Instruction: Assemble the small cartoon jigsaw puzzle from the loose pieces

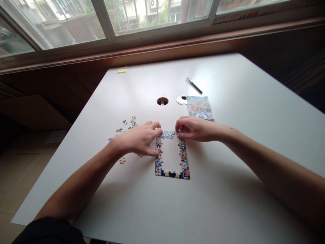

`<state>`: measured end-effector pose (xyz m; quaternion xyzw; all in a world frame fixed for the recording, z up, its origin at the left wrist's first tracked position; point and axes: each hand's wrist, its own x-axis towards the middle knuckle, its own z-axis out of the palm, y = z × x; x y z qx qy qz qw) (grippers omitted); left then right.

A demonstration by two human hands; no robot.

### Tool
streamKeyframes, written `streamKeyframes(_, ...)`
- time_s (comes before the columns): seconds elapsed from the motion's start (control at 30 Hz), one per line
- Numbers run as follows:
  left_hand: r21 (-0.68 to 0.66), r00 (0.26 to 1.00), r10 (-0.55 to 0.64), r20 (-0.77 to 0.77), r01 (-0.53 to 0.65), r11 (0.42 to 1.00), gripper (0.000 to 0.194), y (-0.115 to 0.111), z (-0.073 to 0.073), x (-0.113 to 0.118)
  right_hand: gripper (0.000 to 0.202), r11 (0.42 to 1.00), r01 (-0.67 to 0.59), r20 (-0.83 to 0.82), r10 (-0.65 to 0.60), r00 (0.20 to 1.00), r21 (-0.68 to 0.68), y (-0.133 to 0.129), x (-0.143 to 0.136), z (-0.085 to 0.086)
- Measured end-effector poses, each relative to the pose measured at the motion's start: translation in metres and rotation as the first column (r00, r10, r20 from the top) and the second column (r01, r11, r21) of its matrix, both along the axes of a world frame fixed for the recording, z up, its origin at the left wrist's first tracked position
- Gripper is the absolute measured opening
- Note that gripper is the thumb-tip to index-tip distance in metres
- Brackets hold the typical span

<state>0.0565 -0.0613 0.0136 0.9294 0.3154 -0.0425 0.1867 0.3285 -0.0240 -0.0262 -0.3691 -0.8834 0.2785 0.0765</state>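
Observation:
A rectangular frame of joined puzzle pieces [172,174] lies flat on the white table, with bare tabletop showing inside it. My left hand [144,138] rests at its upper left side, thumb and fingers apart, their tips touching the border. At the top right corner, my right hand [194,128] has its fingers curled and thumb close to them, pressed on the border; whether a piece is between them is hidden. Loose puzzle pieces [122,160] are scattered left of the frame, some partly covered by my left hand and forearm.
Behind my right hand lies a colourful picture sheet [200,106], overlapping a round metallic cover [181,100]. A dark pen [194,85] is farther back. The white table [137,210] has a round hole [162,101] and a yellow sticker [122,69] near its back edge.

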Motion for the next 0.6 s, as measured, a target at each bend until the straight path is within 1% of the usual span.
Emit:
streamKeyframes(0.2,0.008,1.0,0.002,-0.028,-0.001,1.0,0.056,-0.0012,0.0009,0.0015,0.019,1.0,0.005,0.03,-0.005,1.0,0.001,-0.0007,-0.0007,0.0006)
streamKeyframes(0.47,0.058,1.0,-0.01,-0.001,0.01,0.998,0.057,-0.0024,0.0004,0.0028,0.019,1.0,-0.01,0.059,0.01,0.998,0.003,-0.0015,-0.0004,0.0018)
streamKeyframes(0.53,0.091,1.0,-0.031,0.006,0.03,0.995,0.057,-0.0029,0.0005,0.0059,0.019,1.0,-0.019,0.061,0.019,0.998,-0.004,-0.003,-0.0007,0.0036)
streamKeyframes(0.6,0.13,0.997,-0.08,0.015,0.077,0.988,0.053,-0.0035,0.0002,0.0095,0.018,1.0,-0.019,0.063,0.02,0.998,-0.012,-0.0044,-0.0011,0.0051)
